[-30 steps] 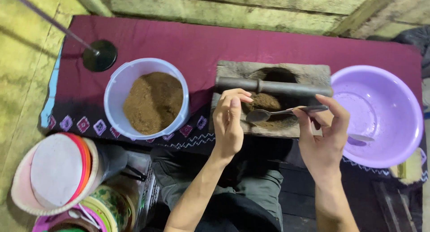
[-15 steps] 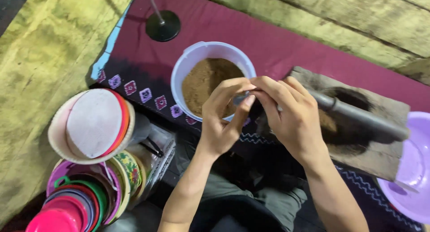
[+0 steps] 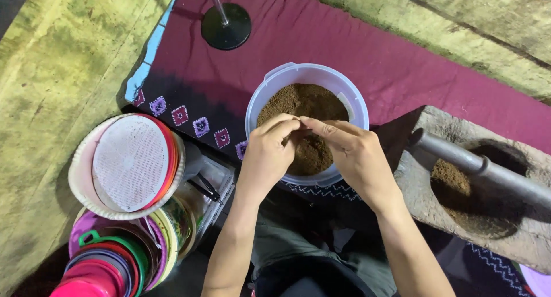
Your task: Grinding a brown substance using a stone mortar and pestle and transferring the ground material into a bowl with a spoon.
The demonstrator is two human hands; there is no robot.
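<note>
Maroon cloth [image 3: 344, 39]; left hand [image 3: 270, 153] & right hand [image 3: 353, 153] w/ fingertips pinched together over powder tub [image 3: 356, 102].

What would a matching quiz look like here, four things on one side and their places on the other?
Things:
1. tub
2. stone mortar
3. black stand base
4. white sieve

Places:
A. far edge of the cloth
B. atop the stacked plastic ware, left
C. under both hands
D. right side, metal rod across it

Pairs: 1-C, 2-D, 3-A, 4-B
</note>
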